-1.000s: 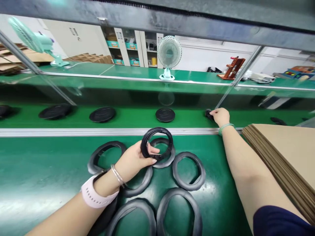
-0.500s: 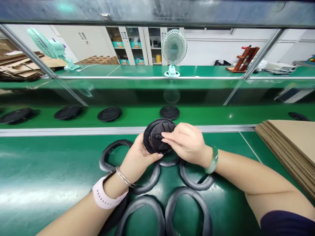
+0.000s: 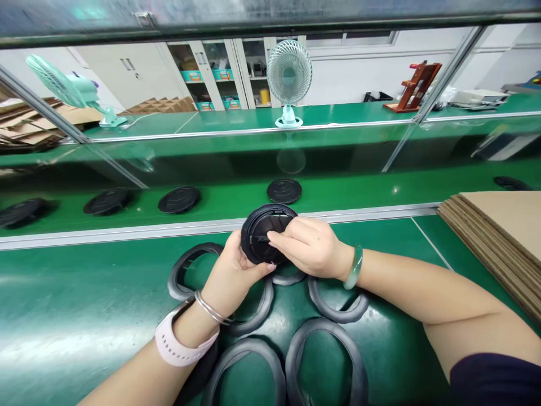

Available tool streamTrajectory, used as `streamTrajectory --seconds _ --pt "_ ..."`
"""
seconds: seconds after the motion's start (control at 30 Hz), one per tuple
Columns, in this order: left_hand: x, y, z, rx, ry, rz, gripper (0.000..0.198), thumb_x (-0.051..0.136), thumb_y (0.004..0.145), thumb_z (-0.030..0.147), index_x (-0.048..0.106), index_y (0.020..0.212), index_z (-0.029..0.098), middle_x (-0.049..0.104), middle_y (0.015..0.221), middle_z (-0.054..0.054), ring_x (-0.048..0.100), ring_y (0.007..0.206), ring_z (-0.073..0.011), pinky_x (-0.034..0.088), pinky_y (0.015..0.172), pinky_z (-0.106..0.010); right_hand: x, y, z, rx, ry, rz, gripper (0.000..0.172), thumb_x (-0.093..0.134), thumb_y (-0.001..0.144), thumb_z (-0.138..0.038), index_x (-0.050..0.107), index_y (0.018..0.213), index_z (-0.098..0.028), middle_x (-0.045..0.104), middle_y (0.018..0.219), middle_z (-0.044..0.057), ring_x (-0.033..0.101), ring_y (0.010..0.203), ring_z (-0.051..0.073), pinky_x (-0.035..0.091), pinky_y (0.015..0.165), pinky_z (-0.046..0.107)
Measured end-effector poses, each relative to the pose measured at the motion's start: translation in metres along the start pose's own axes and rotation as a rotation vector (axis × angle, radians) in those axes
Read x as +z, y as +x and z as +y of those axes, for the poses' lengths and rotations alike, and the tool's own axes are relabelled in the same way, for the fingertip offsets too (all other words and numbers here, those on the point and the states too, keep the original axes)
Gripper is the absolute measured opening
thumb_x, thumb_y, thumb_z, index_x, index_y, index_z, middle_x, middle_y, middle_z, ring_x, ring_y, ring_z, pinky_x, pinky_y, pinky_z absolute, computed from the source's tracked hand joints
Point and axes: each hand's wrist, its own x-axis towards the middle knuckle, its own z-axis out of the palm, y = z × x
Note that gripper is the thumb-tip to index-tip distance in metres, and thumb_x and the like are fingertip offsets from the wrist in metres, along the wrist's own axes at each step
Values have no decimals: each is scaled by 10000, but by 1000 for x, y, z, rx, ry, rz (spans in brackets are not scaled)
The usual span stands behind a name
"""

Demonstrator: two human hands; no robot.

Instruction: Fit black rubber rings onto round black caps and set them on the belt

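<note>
Two hands gripping one part | left hand (image 3: 236,270) clamping black ring (image 3: 249,225) at rim, above table (image 3: 84,293) | right hand (image 3: 308,248) pressing black disc (image 3: 264,239) into it | likely light, stiff; holding by edges is advised

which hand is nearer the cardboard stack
Right. The right hand is on the black round part, on the side toward the cardboard stack; the left hand grips the part from the far side.
</note>
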Motion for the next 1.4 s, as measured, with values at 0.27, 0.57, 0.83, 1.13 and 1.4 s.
streamTrajectory --seconds 0.27,0.57,0.83,1.13,1.4 --pt "1 0 0 -19 -46 1 682 896 622 78 509 1169 204 687 1093 -2 674 1000 -143 597 836 -205 -1 2 -2 55 14 -54 262 424 1067 -117 677 1003 -107 575 796 74 520 712 205 454 613 319" --pt "1 0 3 -47 16 31 673 901 605 124 501 1142 193 664 1067 -12 659 980 -169 588 844 -262 -2 5 -7 178 90 -182 240 440 1048 -112 671 988 -93 591 896 115 554 838 250 514 773 363" --pt "1 -1 4 -106 86 91 689 896 572 149 505 1138 184 676 1072 -39 671 1035 -243 578 946 -401 2 7 -12 228 95 -243 153 493 1032 -95 639 997 -63 595 955 152 561 917 291 521 854 417" --pt "1 0 0 -114 120 92 671 886 566 164 498 1113 195 680 1073 -48 685 1036 -268 583 950 -439 10 2 -14 257 69 -263 179 495 1016 -81 622 1136 -41 600 989 155 561 917 291 540 854 431" --pt "1 -2 3 -44 129 62 626 863 608 156 493 1109 212 655 1069 -33 677 1028 -242 585 938 -418 10 4 -17 204 19 -268 365 390 972 -47 557 1282 50 589 1033 213 539 941 323 556 853 479"
